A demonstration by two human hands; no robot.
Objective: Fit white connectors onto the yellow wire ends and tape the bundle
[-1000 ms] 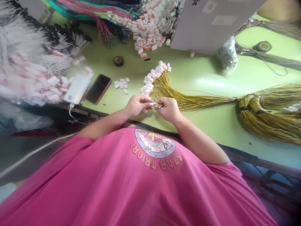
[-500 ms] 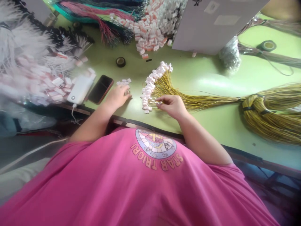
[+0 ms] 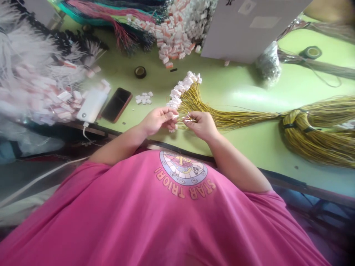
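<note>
My left hand (image 3: pixel 156 120) is pinched on a small white connector, held just left of my right hand. My right hand (image 3: pixel 202 125) pinches the bare ends of a few yellow wires, close to the connector. These wires belong to a long yellow wire bundle (image 3: pixel 249 116) lying across the green table (image 3: pixel 238 88). Many of its ends carry white connectors (image 3: pixel 181 88) fanned out just above my hands. A small heap of loose white connectors (image 3: pixel 143 98) lies to the left of the fan.
A phone (image 3: pixel 116 104) and a white power bank (image 3: pixel 93 104) lie at the left. A tape roll (image 3: pixel 140 71) sits behind them, another roll (image 3: pixel 310 52) at far right. Piles of white and orange connectors (image 3: pixel 177 40), a grey box (image 3: pixel 249 29) and coiled yellow wire (image 3: pixel 316 138) surround the work area.
My left hand reached left to the loose connectors half a second ago, then came back to my right hand with one pinched in its fingers. My right hand stayed on the wires.
</note>
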